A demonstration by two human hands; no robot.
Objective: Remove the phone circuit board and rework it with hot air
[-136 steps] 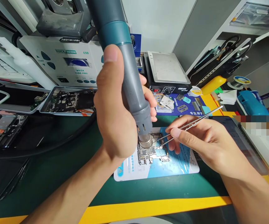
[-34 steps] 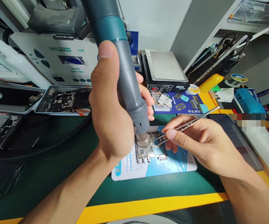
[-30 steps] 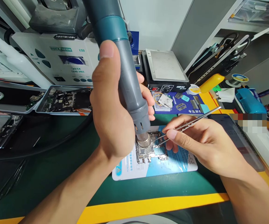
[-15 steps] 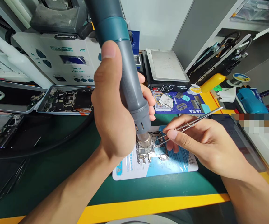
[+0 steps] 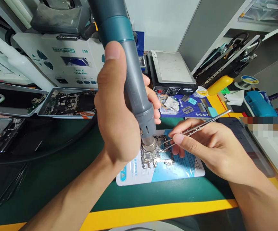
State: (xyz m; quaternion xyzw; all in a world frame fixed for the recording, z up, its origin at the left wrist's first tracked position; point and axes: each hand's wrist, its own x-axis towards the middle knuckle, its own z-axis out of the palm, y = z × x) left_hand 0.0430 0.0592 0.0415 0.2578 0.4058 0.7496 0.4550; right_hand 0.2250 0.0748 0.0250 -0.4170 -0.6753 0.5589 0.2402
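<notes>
My left hand (image 5: 117, 109) is wrapped round the grey and teal handle of a hot air gun (image 5: 135, 73). Its metal nozzle points down over a phone circuit board (image 5: 150, 156), hiding part of it. Between the thumb and fingers of my right hand (image 5: 206, 144) is a pair of metal tweezers (image 5: 199, 126). The two tips are slightly apart and reach to the board just right of the nozzle; whether they touch it I cannot tell. Beneath the board lies a white and blue printed card (image 5: 184, 168).
A hot air station (image 5: 54, 64) stands at the back left, with a black hose (image 5: 81, 136) crossing the green mat (image 5: 114, 199). Open trays hold more boards (image 5: 68, 102). Behind is a heating plate (image 5: 172, 67); a dark phone (image 5: 247, 144) lies on the right.
</notes>
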